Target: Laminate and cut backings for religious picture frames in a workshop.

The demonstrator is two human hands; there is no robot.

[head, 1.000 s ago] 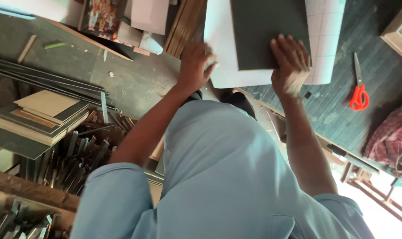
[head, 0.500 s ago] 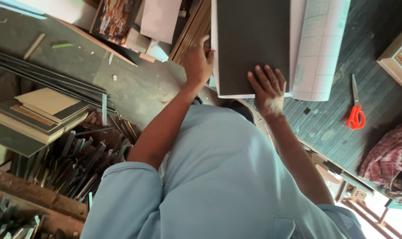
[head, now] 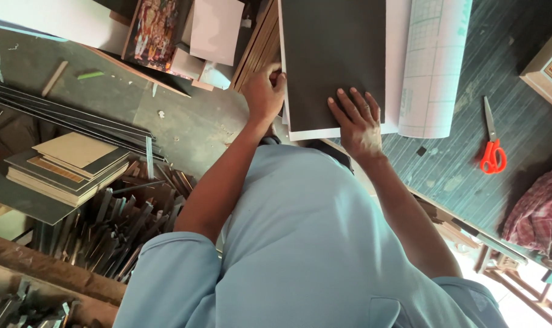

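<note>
You can see no boxes, labels, signs or screens here, only boards, a colourful picture and a paper roll.

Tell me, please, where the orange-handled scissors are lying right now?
In the head view, the scissors lie on the dark worktable at the right, between the rolled gridded sheet and the checked cloth.

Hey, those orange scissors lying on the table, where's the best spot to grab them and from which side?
Probably by the orange handle loops. The scissors lie flat and shut on the dark table, loops toward the person and blades pointing away. Come from above on the near side, fingers pinching the loops; nothing crowds them.
</note>
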